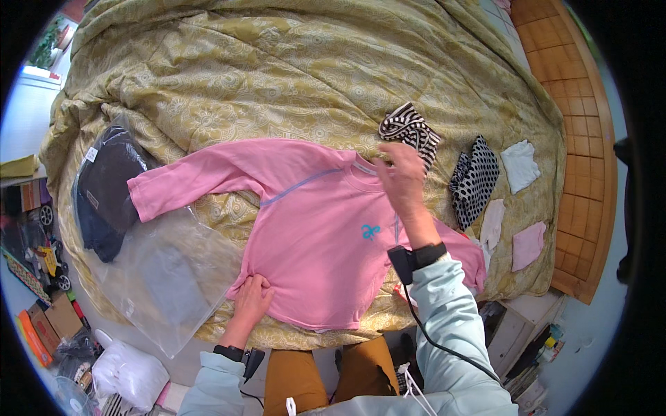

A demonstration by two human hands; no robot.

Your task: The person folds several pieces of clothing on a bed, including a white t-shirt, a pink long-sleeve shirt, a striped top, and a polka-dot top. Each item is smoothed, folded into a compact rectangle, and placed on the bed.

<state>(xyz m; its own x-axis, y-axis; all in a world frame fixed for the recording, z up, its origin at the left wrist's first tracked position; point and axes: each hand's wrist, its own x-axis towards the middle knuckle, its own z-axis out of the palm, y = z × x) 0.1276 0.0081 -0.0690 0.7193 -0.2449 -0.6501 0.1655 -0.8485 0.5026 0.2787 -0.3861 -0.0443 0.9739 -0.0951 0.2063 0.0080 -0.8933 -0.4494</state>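
Observation:
A pink long-sleeved shirt [317,244] with blue seams and a small teal emblem lies spread on the patterned bedspread, its collar towards the upper right. My left hand [252,299] rests on the side of its hem, with a bit of fabric bunched at the fingers. Over the collar and shoulder is my right hand [400,174], fingers curled and apart, with nothing seen in it. Just beyond that hand lies a crumpled black-and-white striped cloth [408,127]. Part of the shirt's far sleeve is hidden behind my right forearm.
Dark clothing [112,192] in clear plastic and a clear plastic bag [171,291] lie at the left. On the right are a polka-dot cloth [474,179], a white folded cloth [520,166] and a pink folded cloth [528,245]. Beyond stands a wooden headboard [580,145].

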